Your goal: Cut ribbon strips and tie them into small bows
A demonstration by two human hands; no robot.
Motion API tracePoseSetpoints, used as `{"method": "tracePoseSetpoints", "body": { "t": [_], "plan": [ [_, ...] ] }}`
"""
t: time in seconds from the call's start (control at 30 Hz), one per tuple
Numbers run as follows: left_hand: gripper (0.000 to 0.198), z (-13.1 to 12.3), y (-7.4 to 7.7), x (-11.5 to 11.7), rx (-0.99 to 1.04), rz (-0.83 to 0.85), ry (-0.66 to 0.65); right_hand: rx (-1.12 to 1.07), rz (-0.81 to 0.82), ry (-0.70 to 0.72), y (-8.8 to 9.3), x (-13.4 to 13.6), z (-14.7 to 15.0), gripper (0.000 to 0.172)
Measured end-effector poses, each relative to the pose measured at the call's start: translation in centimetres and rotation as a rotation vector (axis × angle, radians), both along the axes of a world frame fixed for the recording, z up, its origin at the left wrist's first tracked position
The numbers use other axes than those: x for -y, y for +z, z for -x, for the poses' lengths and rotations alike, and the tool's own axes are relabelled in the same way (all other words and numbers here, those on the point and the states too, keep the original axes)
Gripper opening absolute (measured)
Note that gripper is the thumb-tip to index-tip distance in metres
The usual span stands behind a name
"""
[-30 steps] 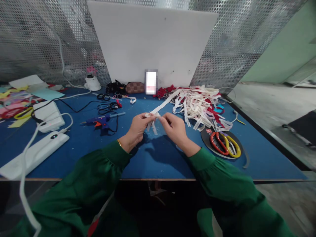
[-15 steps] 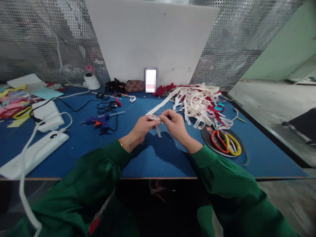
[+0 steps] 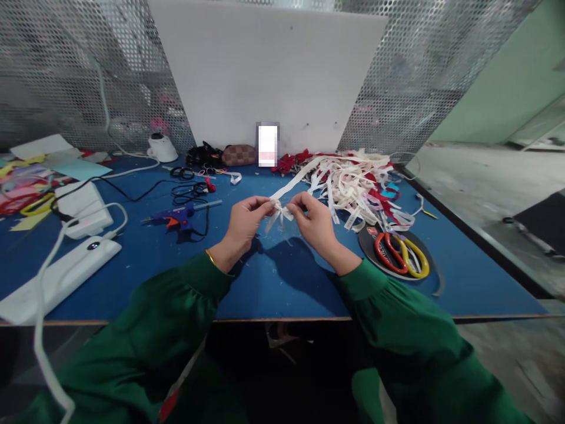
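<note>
Between my hands, over the middle of the table, is a small white ribbon bow (image 3: 281, 212) with short tails hanging down. My left hand (image 3: 247, 222) pinches its left loop between thumb and fingertips. On the other side, my right hand (image 3: 312, 219) pinches the right loop the same way. Just behind the bow, a long flat white ribbon strip (image 3: 295, 179) runs back to a heap of white and red ribbons (image 3: 348, 182). Whether that strip joins the bow I cannot tell.
To the left lie a blue glue gun (image 3: 176, 218), black cords and a white power strip (image 3: 62, 282). Scissors with red and yellow handles (image 3: 401, 254) rest on a dark round disc at right. A phone (image 3: 268, 145) leans on the white board (image 3: 269, 70) behind.
My hands have drawn slightly apart, the left one moving left. The ribbon, bunched in the fingers before, now shows as a bow with loops to both sides.
</note>
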State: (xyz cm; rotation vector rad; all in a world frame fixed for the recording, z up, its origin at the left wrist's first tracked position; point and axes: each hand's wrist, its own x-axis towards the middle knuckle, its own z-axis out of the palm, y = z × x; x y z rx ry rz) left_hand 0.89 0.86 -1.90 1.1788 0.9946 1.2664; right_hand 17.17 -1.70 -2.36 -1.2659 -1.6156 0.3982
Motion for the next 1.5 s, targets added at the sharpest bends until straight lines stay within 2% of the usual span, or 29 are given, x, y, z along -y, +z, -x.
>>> {"method": "tracePoseSetpoints", "body": {
  "t": [0.2, 0.43, 0.63, 0.77, 1.0, 1.13, 1.5],
  "plan": [
    [0.015, -0.3, -0.4, 0.3, -0.034, -0.059, -0.038, -0.095, -0.063, 0.060, 0.0, -0.1, 0.1, 0.012],
    [0.008, -0.7, -0.1, 1.0, -0.125, -0.116, -0.045, -0.297, 0.170, 0.125, -0.3, -0.5, 0.2, 0.022],
    [0.010, -0.7, -0.5, 1.0, -0.135, -0.123, -0.028, -0.418, 0.183, 0.130, -0.6, -0.6, 0.4, 0.024],
    [0.010, -0.5, -1.0, 0.6, -0.234, -0.213, 0.003, -0.416, 0.191, 0.140, -0.7, -0.6, 0.4, 0.024],
    [0.006, -0.1, -0.7, 0.9, -0.612, -0.552, 0.141, -0.297, 0.130, 0.132, -0.4, -0.4, 0.5, 0.022],
    [0.010, 0.0, -0.7, 1.1, -0.724, -0.591, 0.202, -0.304, 0.171, 0.152, -0.5, -0.4, 0.5, 0.021],
    [0.009, -0.1, -0.5, 1.4, -0.737, -0.607, 0.229, -0.411, 0.188, 0.153, -0.9, -0.7, 0.5, 0.022]
  ]
}}
